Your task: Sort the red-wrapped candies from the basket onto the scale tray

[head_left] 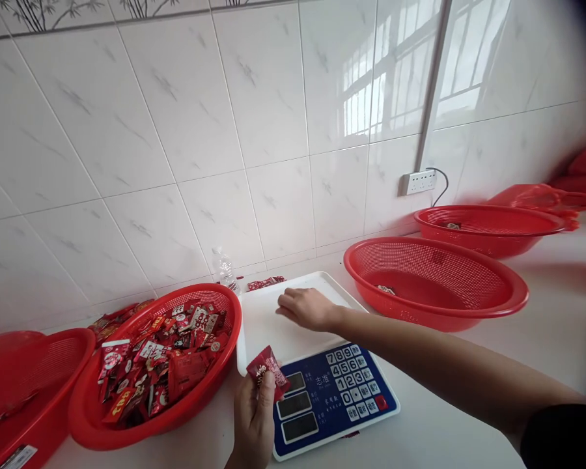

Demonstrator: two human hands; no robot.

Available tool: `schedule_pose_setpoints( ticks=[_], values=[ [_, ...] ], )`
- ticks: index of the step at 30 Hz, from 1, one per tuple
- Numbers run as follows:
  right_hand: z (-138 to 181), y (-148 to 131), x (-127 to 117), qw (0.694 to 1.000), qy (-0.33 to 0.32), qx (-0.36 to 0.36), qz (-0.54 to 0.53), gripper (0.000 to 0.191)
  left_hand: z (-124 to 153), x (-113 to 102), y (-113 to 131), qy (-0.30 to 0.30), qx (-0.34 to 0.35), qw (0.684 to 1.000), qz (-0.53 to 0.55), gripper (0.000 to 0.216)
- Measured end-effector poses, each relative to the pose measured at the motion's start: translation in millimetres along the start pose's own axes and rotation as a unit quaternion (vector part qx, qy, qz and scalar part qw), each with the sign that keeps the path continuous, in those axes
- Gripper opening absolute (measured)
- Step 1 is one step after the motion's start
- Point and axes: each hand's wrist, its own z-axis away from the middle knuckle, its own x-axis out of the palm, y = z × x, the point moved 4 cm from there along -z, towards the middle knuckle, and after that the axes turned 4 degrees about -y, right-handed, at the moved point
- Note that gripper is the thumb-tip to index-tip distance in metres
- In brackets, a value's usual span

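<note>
Between the thumb and fingers of my left hand (252, 417) is a small red snack packet (266, 369), held in front of the scale's display. My right hand (308, 309) is over the white weighing tray (261, 332) of a digital scale (325, 407). Its fingers curl downward and together, and whatever they may hold is hidden beneath them. To the left of the scale stands a red mesh basket (235, 326) heaped with small wrapped snack packets (188, 371), mostly red, some with white or yellow printing.
Right of the scale, a red basket (512, 303) has a small item in it; another red basket (488, 244) stands behind. More red baskets (78, 342) are at far left. A clear plastic bottle (224, 270) and a red packet (266, 283) lie by the tiled wall, below a power socket (418, 182).
</note>
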Motion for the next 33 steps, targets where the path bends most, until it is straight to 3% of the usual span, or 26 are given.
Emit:
schedule_pose_setpoints(
  ticks=[5, 9, 13, 15, 18, 23, 25, 29, 33],
  values=[
    [43.9, 78.7, -37.1, 0.982, 0.079, 0.17, 0.018, 0.035, 4.6, 1.4, 1.0, -0.007, -0.004, 1.0, 0.014, 0.055],
    [83.5, 138.9, -50.8, 0.951, 0.088, 0.296, 0.02, 0.038, 7.7, 3.2, 1.9, -0.031, 0.001, 0.999, 0.01, 0.054],
    [108.5, 166.1, -48.7, 0.929, 0.074, 0.363, -0.001, 0.041, 7.9, 3.6, 0.5, -0.032, 0.011, 0.999, -0.002, 0.052],
    [112.5, 159.8, -44.4, 0.927, 0.08, 0.366, -0.02, 0.04, 6.9, 3.1, -0.8, -0.031, 0.018, 0.999, -0.012, 0.049],
    [109.1, 124.9, -33.6, 0.936, 0.1, 0.333, -0.063, 0.041, 3.6, 2.6, 1.5, -0.044, 0.044, 0.997, -0.034, 0.045],
    [95.8, 38.2, -7.8, 0.961, 0.118, 0.205, -0.141, 0.036, -7.3, 6.8, 22.3, -0.141, 0.113, 0.98, -0.087, 0.031],
    [95.1, 12.4, -1.5, 0.965, 0.152, 0.137, -0.164, 0.034, -11.6, 8.7, 33.2, -0.178, 0.131, 0.968, -0.119, 0.026],
    [101.8, -5.4, 8.8, 0.966, 0.184, 0.078, -0.167, 0.033, -22.8, 10.4, 45.9, -0.213, 0.101, 0.956, -0.172, 0.021],
    [108.1, -3.3, 15.8, 0.967, 0.188, 0.057, -0.162, 0.034, -39.7, 17.5, 42.9, -0.235, 0.047, 0.953, -0.188, 0.033]
  ],
)
